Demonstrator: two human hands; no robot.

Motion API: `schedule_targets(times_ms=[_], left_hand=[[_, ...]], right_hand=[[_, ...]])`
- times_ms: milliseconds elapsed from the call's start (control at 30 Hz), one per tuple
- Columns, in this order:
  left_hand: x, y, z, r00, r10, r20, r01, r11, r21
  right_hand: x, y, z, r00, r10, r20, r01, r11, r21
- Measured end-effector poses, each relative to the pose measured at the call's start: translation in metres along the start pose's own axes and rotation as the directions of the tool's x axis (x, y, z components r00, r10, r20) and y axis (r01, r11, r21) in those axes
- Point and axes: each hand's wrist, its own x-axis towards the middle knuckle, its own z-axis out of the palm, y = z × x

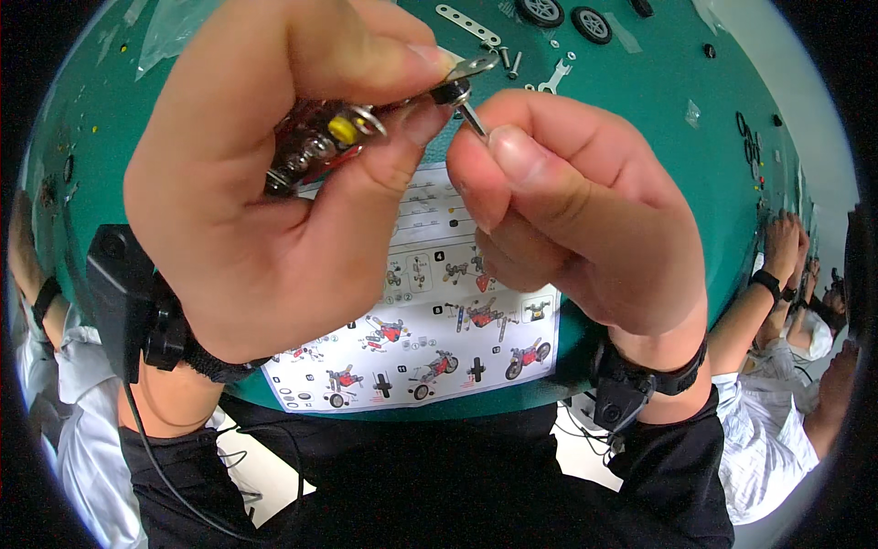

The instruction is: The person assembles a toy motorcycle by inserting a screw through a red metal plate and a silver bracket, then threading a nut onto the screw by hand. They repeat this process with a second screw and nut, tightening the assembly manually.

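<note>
My left hand is raised close to the camera and grips a small metal model assembly with red, yellow and silver parts; a silver perforated strip sticks out past the fingertips. My right hand pinches a thin metal tool or screw whose tip meets a black nut on that strip. Both hands touch at the fingertips. Below them an illustrated instruction sheet lies on the green table.
At the table's far edge lie a perforated metal strip, two black wheels, bolts and a small flat wrench. Small black rings lie at right. Another person's hands work at the right; a sleeve shows at left.
</note>
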Motion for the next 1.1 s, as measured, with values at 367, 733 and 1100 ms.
schedule_targets(times_ms=[367,733,1100], left_hand=[[0.000,-0.004,0.006,0.996,-0.056,-0.064,0.056,0.998,0.001],[0.006,-0.004,0.013,0.982,-0.135,-0.130,0.129,0.990,-0.054],[0.006,-0.003,0.020,0.972,-0.188,-0.141,0.178,0.981,-0.082]], right_hand=[[0.004,-0.004,0.008,0.997,0.034,-0.075,-0.029,0.997,0.066],[0.016,0.024,-0.007,0.788,-0.614,-0.043,0.396,0.559,-0.728],[0.014,0.017,0.011,0.685,-0.729,0.005,0.196,0.178,-0.964]])
